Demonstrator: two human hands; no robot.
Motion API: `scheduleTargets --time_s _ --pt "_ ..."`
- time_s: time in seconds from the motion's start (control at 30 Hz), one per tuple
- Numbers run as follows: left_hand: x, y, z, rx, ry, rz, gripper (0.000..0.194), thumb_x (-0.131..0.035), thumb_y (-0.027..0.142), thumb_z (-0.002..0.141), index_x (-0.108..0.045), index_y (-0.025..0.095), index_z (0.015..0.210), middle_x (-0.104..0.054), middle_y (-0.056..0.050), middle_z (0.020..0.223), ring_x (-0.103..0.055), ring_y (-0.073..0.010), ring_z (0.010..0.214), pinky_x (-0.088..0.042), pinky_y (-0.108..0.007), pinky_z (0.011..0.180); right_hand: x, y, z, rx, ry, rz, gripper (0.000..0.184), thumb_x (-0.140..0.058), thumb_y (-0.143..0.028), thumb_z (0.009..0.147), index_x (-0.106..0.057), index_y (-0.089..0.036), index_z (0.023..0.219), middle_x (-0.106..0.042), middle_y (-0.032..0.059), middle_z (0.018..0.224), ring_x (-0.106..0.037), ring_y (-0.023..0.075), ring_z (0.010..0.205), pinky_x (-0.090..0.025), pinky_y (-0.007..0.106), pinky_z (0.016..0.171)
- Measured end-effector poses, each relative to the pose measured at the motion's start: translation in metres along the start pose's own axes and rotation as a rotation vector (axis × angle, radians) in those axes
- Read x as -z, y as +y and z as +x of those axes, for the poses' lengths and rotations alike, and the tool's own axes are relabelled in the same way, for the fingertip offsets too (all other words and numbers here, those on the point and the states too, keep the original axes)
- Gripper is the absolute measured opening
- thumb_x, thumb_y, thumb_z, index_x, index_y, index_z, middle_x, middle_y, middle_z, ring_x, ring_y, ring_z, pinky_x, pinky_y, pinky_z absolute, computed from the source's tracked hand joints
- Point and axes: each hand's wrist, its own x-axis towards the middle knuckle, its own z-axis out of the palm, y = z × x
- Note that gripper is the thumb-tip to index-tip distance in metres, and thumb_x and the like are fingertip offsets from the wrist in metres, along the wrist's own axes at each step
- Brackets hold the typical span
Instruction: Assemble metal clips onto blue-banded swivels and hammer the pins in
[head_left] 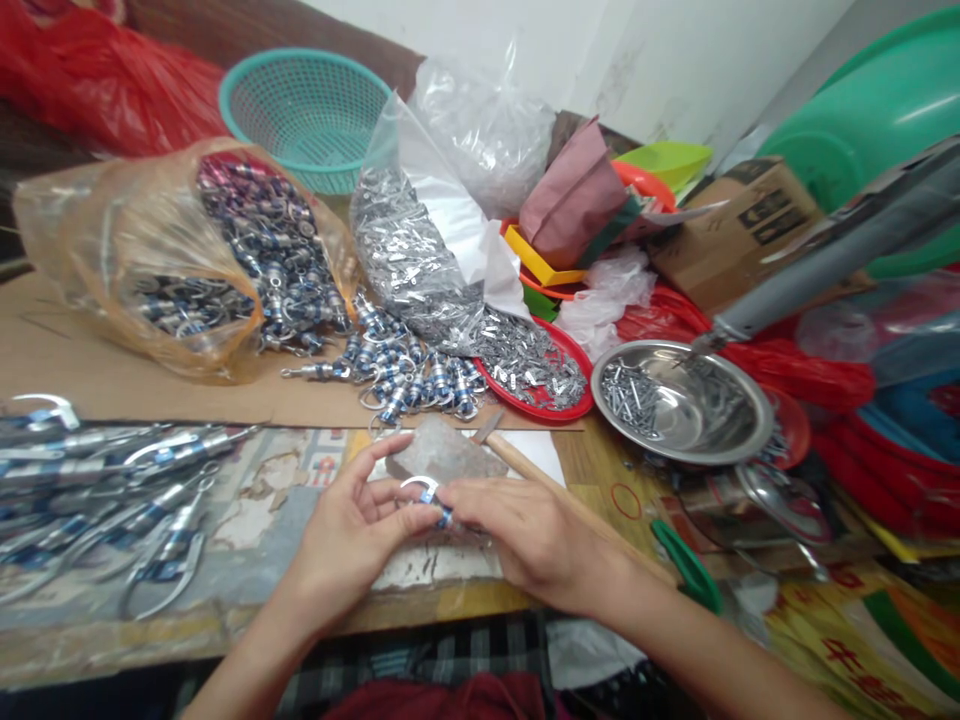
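My left hand (352, 525) and my right hand (525, 530) meet over a grey stone block (442, 452) near the table's front edge. Together their fingertips pinch a small blue-and-silver metal clip (429, 493) with a curved hook. A wooden-handled hammer (517, 462) lies just behind my right hand, its head beside the stone. Behind the stone is a loose pile of the same clips (405, 375), spilling from an open plastic bag (187, 255).
Finished clips (105, 500) lie in rows at the left. A red plate (536, 370) holds small silver pieces from a clear bag (420, 250). A steel bowl (679, 400) holds nails. A teal basket (311, 115), cardboard box (739, 225) and green scissors handle (686, 565) surround them.
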Motion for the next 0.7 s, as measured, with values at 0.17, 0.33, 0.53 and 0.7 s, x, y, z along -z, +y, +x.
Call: scheduleTargets --time_s 0.17,0.33,0.53,0.7 --pt "0.002 -0.004 0.000 0.006 0.017 0.014 0.082 -0.081 0.021 0.052 -0.041 0.018 0.123 -0.069 0.002 0.066 -0.067 -0.0169 0.067 -0.055 -0.031 0.067 -0.007 0.027 -0.043 -0.574 0.142 -0.165 0.026 -0.049 -0.017 0.086 -0.054 -0.016 0.111 -0.062 0.0123 0.107 -0.058 0.0236 0.102 -0.049 0.041 0.087" --pt "0.003 -0.007 0.000 -0.010 0.041 0.036 0.081 -0.080 0.023 0.052 -0.042 0.019 0.123 -0.069 0.002 0.066 -0.067 -0.0157 0.064 -0.055 -0.026 0.064 0.001 0.039 -0.061 -0.854 -0.114 -0.113 0.020 -0.054 -0.028 0.084 -0.058 -0.018 0.101 -0.063 0.0073 0.091 -0.061 0.0226 0.084 -0.050 0.038 0.074" --pt "0.003 -0.004 0.000 -0.014 0.043 0.063 0.082 -0.080 0.023 0.052 -0.041 0.017 0.124 -0.070 0.001 0.065 -0.068 -0.0157 0.065 -0.054 -0.025 0.065 0.030 -0.004 -0.040 -0.561 0.213 -0.057 0.039 -0.054 -0.015 0.085 -0.048 -0.023 0.123 -0.061 0.0056 0.110 -0.059 0.0164 0.098 -0.047 0.027 0.082" --pt "0.002 -0.003 -0.002 -0.029 0.066 0.081 0.085 -0.081 0.022 0.051 -0.041 0.016 0.125 -0.071 0.000 0.064 -0.068 -0.0161 0.062 -0.054 -0.024 0.062 0.030 -0.023 -0.036 -0.406 -0.001 -0.126 0.052 -0.044 -0.006 0.085 -0.038 -0.023 0.135 -0.065 0.0054 0.099 -0.063 0.0152 0.082 -0.051 0.025 0.068"
